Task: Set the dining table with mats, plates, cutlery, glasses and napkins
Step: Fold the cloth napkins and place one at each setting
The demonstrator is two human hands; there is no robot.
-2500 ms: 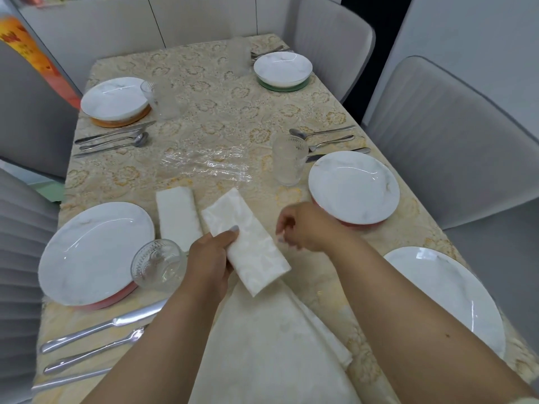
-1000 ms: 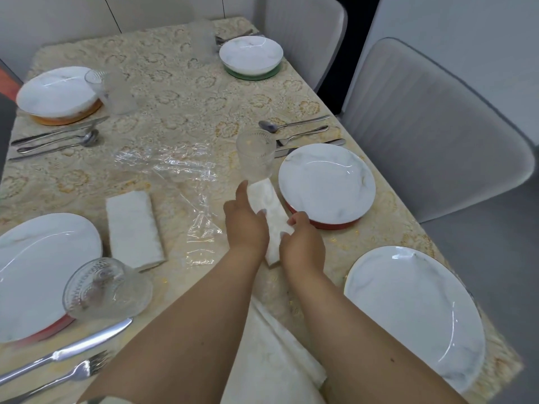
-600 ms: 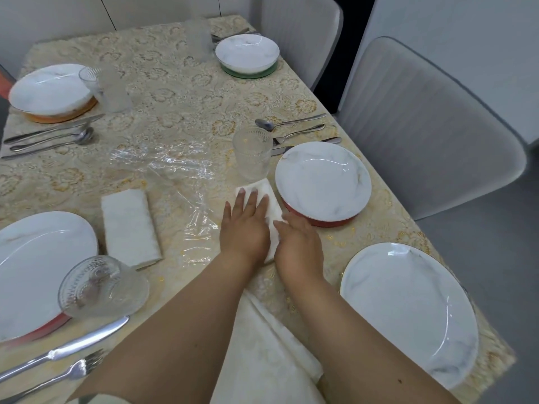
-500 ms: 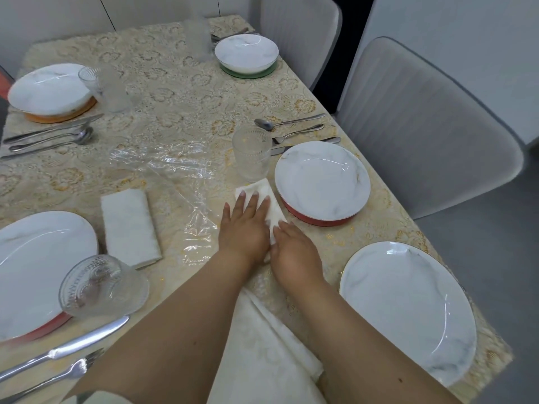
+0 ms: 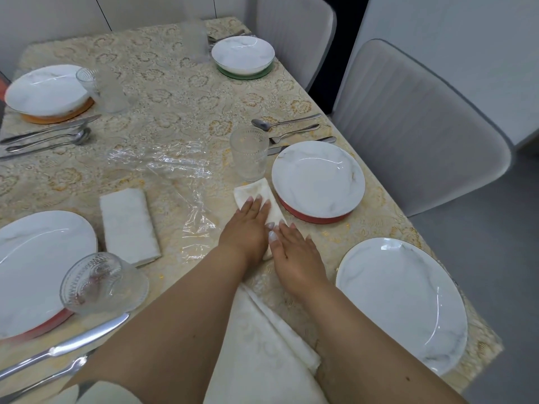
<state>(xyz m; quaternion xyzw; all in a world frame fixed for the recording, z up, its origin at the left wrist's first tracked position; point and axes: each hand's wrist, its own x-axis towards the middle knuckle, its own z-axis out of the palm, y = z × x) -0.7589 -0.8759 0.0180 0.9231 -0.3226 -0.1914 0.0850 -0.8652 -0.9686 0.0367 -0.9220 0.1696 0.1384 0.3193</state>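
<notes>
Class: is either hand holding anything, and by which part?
Nothing is gripped. Left hand and right hand lie flat, pressing the folded napkin near its near end.

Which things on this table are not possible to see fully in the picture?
Head view only:
- Folded napkin: near half hidden under left hand and right hand.
- Knife: blade hidden behind the glass and plate.
- Far glass: blurred.
- Near-left cutlery: handles cut off by the left edge.
</notes>
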